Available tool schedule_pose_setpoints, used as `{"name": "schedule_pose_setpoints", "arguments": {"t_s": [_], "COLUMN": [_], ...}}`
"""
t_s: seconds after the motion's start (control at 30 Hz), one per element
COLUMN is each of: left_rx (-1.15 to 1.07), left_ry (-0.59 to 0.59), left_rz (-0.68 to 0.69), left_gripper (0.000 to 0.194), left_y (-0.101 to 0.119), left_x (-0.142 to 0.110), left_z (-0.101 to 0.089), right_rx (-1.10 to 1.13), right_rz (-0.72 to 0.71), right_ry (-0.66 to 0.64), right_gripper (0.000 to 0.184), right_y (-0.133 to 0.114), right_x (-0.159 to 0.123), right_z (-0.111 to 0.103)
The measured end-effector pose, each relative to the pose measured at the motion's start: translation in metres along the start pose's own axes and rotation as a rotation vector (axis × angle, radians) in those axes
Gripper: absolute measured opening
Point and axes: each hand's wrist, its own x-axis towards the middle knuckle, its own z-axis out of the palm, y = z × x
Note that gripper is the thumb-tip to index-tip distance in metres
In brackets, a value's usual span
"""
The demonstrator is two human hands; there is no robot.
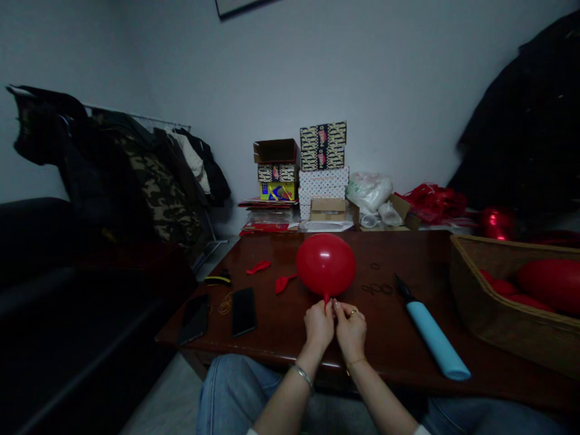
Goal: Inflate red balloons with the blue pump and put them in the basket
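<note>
A blown-up red balloon (325,264) stands above the dark wooden table (290,332), neck down. My left hand (318,325) and my right hand (350,328) are pressed together just under it, fingers pinched on the balloon's neck (327,298). A bracelet is on my left wrist and a ring on my right hand. Two flat red balloons (258,266) (283,282) lie on the table to the left. A light blue hand pump (430,334) lies to the right of my hands.
Two phones (243,310) (194,318) and rubber bands (377,288) lie on the table. A wicker basket (498,314) at right holds inflated red balloons. Stacked boxes (322,169) and bags stand at the back. Coats hang on a rack (136,175) at left.
</note>
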Motion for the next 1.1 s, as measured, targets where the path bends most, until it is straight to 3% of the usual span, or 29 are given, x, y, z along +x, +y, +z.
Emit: {"name": "schedule_pose_setpoints", "arguments": {"t_s": [0.37, 0.5, 0.7, 0.8, 0.97, 1.1], "left_rx": [-0.086, -0.126, 0.01, -0.03, -0.2, -0.319], "left_ry": [0.023, -0.082, -0.139, -0.198, -0.287, -0.328], "left_rz": [0.009, -0.009, 0.132, 0.171, 0.086, 0.065], "left_gripper": [0.035, 0.035, 0.033, 0.036, 0.037, 0.039], "left_y": [-0.01, -0.01, -0.001, 0.002, 0.001, -0.002], "left_x": [0.011, 0.006, -0.007, -0.009, -0.013, -0.013], "left_z": [0.004, 0.008, 0.001, -0.004, -0.001, 0.004], "right_rx": [0.297, 0.364, 0.272, 0.145, -0.228, -0.239], "right_rz": [0.11, 0.091, 0.048, -0.015, -0.352, -0.423], "right_ry": [-0.125, -0.198, -0.274, -0.22, 0.031, 0.074], "right_gripper": [0.041, 0.037, 0.04, 0.035, 0.034, 0.038], "right_y": [0.006, 0.0, -0.006, -0.008, -0.004, 0.004], "right_x": [-0.003, -0.004, 0.001, 0.005, 0.006, 0.005], "right_z": [-0.002, -0.012, -0.029, -0.035, -0.036, -0.035]}}
